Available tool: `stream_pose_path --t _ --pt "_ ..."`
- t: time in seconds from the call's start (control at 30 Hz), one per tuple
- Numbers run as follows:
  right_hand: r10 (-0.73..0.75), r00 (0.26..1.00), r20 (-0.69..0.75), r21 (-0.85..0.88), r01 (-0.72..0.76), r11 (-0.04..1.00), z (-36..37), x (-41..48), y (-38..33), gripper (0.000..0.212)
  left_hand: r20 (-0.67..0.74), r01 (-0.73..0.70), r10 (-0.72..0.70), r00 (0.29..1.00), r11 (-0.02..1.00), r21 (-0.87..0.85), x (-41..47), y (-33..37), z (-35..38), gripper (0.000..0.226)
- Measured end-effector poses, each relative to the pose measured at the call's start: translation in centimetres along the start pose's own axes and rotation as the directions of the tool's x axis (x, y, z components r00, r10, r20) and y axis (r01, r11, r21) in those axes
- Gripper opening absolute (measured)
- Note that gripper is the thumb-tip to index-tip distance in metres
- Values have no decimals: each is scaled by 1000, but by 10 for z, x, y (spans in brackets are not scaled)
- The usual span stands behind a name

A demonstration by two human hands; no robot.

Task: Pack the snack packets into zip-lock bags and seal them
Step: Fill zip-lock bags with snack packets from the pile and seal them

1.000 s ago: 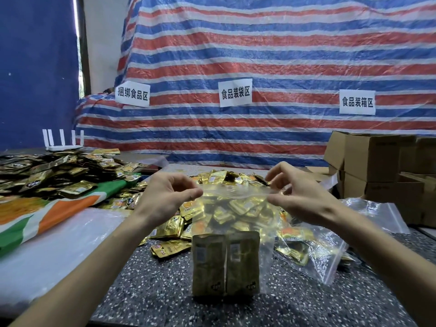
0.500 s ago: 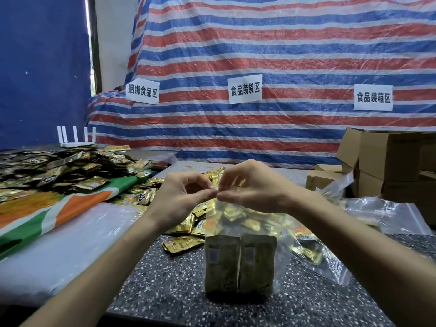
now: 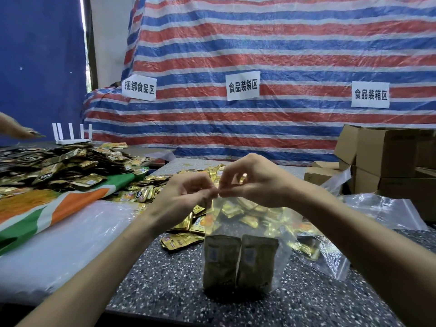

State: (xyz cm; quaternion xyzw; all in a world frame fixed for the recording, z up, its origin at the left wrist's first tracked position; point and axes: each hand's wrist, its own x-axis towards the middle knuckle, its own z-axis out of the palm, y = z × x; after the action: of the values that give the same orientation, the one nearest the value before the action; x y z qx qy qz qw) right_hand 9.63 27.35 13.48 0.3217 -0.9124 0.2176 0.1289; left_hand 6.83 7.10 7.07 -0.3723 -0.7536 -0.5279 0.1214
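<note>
Tarp wall [image 3: 283,43]: striped, with three paper signs [image 3: 243,86] on it.
Tabletop [image 3: 165,291]: speckled, carrying everything below.
Boxes [image 3: 387,152]: stacked at the right, count unclear.
Loose packets [image 3: 59,166]: gold heaps, too many to count.
Zip-lock bag [image 3: 238,215]: one, upright on the tabletop between both forearms.
Snack packets [image 3: 221,263]: two inside, side by side at the bag's bottom.
Grip: left hand [image 3: 186,197] and right hand [image 3: 254,182] each pinch the bag's top edge, fingertips meeting at its left corner.
Sealing well: probably anchor the left corner, run the right pinch along the strip, and keep the tracks aligned.
</note>
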Motion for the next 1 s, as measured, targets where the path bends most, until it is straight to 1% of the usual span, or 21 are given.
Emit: stream_pose_path --t 0.07,0.17,0.33,0.5,0.6,0.73,0.93,1.0 --pt "3 1000 -24 23 -2 1000 -1 -3 4 4 -64 -25 24 998 1000 -12 1 1 4 13" --pt "17 999 -45 51 -15 999 -5 -11 13 9 -152 -59 56 987 998 -14 1 -1 10 12" --pt "81 996 -34 38 -80 996 -14 -26 26 5 -243 -78 68 968 996 -32 -2 -7 16 12" --pt "142 989 -48 59 -139 989 -22 -42 39 5 -249 -71 59 967 997 -40 0 -10 16 13" --pt "163 985 -51 73 -159 985 -25 -51 47 7 -237 -76 66 969 997 -34 1 -12 15 12" --pt "175 983 -60 60 -172 983 -31 -63 56 11 -218 -72 68 974 997 -13 3 -14 15 17" --pt "198 975 -99 97 -188 977 -40 -81 75 3 -200 -65 62 978 998 -13 2 -15 11 12" --pt "205 973 -107 124 -192 974 -41 -86 81 6 -199 -56 54 978 998 -7 3 -16 12 13"
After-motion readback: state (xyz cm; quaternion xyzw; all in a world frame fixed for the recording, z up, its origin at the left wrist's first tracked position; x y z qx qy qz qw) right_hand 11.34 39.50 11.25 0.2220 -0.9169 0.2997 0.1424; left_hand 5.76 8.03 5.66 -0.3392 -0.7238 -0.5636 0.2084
